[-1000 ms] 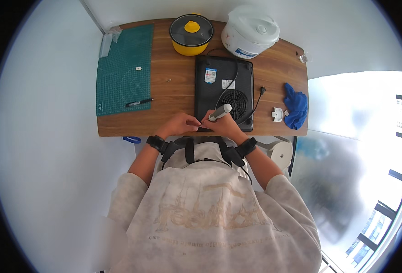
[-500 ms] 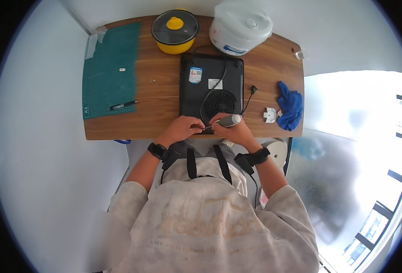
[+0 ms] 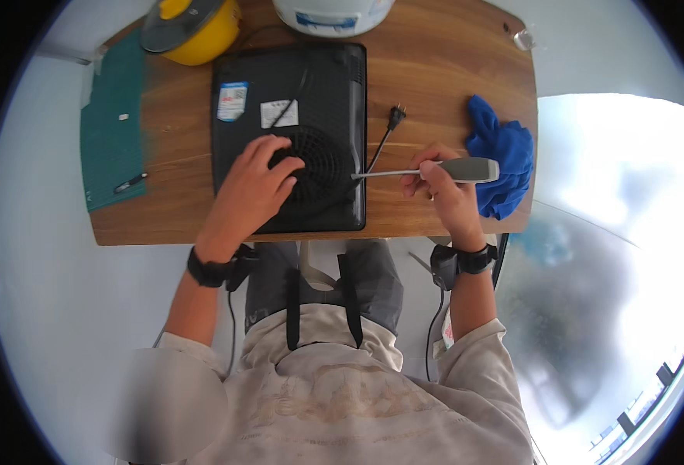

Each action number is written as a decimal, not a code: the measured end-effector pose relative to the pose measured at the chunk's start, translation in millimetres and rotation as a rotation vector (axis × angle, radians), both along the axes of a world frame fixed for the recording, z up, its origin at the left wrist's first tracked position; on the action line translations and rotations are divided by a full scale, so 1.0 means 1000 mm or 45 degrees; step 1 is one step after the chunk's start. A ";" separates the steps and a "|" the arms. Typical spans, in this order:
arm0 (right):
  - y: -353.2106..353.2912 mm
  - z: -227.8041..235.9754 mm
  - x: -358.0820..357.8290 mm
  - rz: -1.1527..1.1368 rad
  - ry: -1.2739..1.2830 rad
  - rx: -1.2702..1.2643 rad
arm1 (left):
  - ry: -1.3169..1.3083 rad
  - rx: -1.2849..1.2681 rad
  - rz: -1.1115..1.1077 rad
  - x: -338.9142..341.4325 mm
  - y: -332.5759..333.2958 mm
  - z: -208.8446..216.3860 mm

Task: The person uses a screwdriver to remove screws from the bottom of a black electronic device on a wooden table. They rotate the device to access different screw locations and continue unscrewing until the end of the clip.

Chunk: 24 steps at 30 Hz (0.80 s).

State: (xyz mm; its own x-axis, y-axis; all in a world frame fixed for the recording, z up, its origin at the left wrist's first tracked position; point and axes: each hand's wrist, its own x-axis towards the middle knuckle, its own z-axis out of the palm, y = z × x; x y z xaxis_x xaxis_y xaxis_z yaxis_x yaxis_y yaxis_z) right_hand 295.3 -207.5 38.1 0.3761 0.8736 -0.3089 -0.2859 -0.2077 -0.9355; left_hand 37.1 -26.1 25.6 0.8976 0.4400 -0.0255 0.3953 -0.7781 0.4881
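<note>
A black induction cooker [image 3: 237, 143] lies with its vented underside up, stickers and a round fan grille [image 3: 323, 159] showing. My left hand [image 3: 253, 190] hovers over or rests on the grille, its fingers bent and apart with nothing between them. To the right of the cooker, my right hand [image 3: 446, 190] grips a screwdriver [image 3: 470, 170] by its grey handle. The thin shaft points left, and its tip overlaps the cooker's right edge. Whether the tip touches is unclear. The cooker's black cord [image 3: 303, 77] runs across its underside, ending in a plug [image 3: 396, 116] on the table.
A blue cloth [image 3: 505, 155] lies crumpled at the right of the wooden table [image 3: 427, 70]. On the left a green cutting mat [image 3: 113, 97] carries a pen [image 3: 130, 184]. Behind the cooker stand a yellow lidded pot [image 3: 210, 35] and a white appliance [image 3: 334, 19].
My hands have parted: the left has gone left onto the grille, the right has drawn off to the right with the screwdriver, now lying level. The view has shifted.
</note>
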 end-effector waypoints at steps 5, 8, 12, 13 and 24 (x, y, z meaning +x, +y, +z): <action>-0.013 -0.042 0.020 -0.074 0.128 0.099 | 0.223 0.077 -0.057 0.006 -0.003 -0.016; -0.014 -0.053 0.023 -0.101 0.108 0.267 | 0.238 0.129 -0.078 0.008 -0.004 -0.018; -0.019 -0.045 0.016 -0.163 -0.053 0.329 | 0.140 0.182 -0.100 0.006 -0.007 -0.027; -0.024 -0.041 0.014 -0.180 -0.114 0.299 | 0.140 0.190 -0.090 0.005 -0.009 -0.030; -0.081 -0.020 -0.052 -0.307 -0.560 0.065 | 0.047 0.314 -0.145 -0.011 -0.011 -0.044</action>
State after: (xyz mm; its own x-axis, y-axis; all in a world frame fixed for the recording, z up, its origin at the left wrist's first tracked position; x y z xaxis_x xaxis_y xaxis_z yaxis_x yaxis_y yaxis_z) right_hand 243.1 -288.7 18.5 0.6539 0.7557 -0.0353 0.1033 -0.1354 -0.9854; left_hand 26.1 -36.6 -18.8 0.9421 0.3335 0.0360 0.3127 -0.9120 0.2654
